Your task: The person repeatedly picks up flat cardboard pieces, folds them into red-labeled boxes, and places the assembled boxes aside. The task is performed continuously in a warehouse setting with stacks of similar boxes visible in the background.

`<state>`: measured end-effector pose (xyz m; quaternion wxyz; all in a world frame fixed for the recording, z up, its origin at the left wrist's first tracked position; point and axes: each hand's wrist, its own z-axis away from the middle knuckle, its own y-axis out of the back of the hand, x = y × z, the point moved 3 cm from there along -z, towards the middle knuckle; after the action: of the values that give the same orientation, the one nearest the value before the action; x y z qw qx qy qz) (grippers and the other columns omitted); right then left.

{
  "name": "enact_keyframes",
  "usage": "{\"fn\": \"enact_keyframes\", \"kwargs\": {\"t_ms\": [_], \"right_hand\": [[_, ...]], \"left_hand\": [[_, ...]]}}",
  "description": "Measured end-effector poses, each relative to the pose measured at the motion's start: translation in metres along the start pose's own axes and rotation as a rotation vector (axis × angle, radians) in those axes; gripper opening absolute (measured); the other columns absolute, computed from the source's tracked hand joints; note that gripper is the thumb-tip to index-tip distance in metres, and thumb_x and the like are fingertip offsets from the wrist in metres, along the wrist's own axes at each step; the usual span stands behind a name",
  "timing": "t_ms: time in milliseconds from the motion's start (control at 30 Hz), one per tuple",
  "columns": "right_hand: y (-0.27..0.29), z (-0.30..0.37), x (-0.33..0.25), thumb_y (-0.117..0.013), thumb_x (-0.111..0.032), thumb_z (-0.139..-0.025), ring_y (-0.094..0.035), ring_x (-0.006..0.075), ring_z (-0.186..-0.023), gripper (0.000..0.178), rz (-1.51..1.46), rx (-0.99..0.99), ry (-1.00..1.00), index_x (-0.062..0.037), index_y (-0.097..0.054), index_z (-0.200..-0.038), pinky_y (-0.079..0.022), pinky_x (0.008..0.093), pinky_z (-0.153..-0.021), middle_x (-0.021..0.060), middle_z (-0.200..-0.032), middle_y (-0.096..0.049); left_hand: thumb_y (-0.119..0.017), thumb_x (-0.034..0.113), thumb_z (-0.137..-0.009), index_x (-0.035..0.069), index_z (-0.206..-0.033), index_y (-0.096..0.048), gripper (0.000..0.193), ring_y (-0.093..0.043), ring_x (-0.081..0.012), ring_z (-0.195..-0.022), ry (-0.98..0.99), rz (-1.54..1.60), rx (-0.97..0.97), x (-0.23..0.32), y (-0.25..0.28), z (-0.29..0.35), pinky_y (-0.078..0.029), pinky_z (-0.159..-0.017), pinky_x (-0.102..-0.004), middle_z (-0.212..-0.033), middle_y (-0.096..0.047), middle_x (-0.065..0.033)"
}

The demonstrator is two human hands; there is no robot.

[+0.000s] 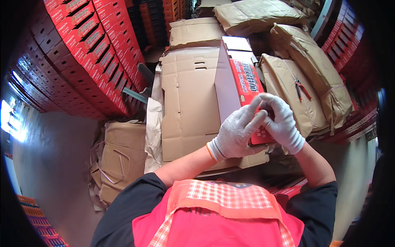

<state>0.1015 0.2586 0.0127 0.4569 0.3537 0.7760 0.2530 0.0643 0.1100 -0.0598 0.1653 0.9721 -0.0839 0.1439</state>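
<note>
My left hand, in a white knitted glove with an orange cuff edge, is closed at the near end of a red printed cardboard box. My right hand, gloved the same way, is closed at the same end, with its bent fingers close to the left ones. The fingers hide that corner of the box. The box is long and narrow, with a plain greyish side and a white flap at its far end. It rests on the right part of a stack of flat brown cardboard sheets.
Red-handled pliers lie on a paper-wrapped bundle to the right. More wrapped bundles sit at the back. Tall stacks of red boxes rise at the far left. A brown bundle stands low at the left.
</note>
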Motion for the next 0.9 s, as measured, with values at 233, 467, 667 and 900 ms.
{"fn": "enact_keyframes", "kwargs": {"t_ms": [233,467,667,900], "right_hand": [[-0.008,-0.024,0.01,-0.08,-0.032,-0.069,-0.061,0.0179,-0.073,0.037,-0.144,-0.418,-0.53,-0.0037,-0.059,-0.081,-0.05,0.0321,-0.07,0.0106,-0.078,-0.063],[-0.043,-0.057,-0.01,-0.063,-0.016,-0.074,-0.062,0.0372,-0.074,0.013,0.361,-0.23,0.157,-0.0082,-0.056,-0.082,-0.046,0.0469,-0.069,0.0135,-0.075,-0.062],[-0.082,-0.078,-0.019,-0.066,-0.021,-0.077,-0.067,0.0314,-0.088,0.029,0.375,-0.388,0.254,-0.0078,-0.063,-0.103,-0.048,0.0433,-0.078,0.012,-0.092,-0.068],[-0.135,-0.09,-0.067,-0.072,-0.048,-0.079,-0.057,0.0334,-0.117,0.069,0.004,-0.485,0.174,-0.0118,-0.056,-0.135,-0.042,0.0434,-0.104,0.0148,-0.123,-0.063]], "left_hand": [[-0.09,0.05,-0.06,0.003,-0.155,0.017,0.151,-0.026,-0.0416,-0.145,0.456,0.111,-0.016,-0.003,-0.019,0.02,-0.019,-0.12,-0.0463,-0.157,-0.017,-0.0279],[-0.091,0.037,-0.058,0.002,-0.15,-0.017,0.123,-0.031,-0.0355,-0.139,0.716,0.344,-0.103,-0.013,-0.023,0.021,-0.025,-0.117,-0.0435,-0.147,-0.03,-0.0202],[-0.092,0.018,-0.063,0.006,-0.147,-0.025,0.107,-0.048,-0.0273,-0.129,0.806,0.597,-0.158,-0.009,-0.019,0.03,-0.039,-0.109,-0.0392,-0.141,-0.043,-0.0126],[-0.092,0.029,-0.065,0.005,-0.142,-0.039,0.097,-0.047,-0.0231,-0.13,0.489,0.149,-0.048,-0.012,0.073,0.053,-0.04,-0.109,-0.0396,-0.14,-0.047,-0.0128]]}}
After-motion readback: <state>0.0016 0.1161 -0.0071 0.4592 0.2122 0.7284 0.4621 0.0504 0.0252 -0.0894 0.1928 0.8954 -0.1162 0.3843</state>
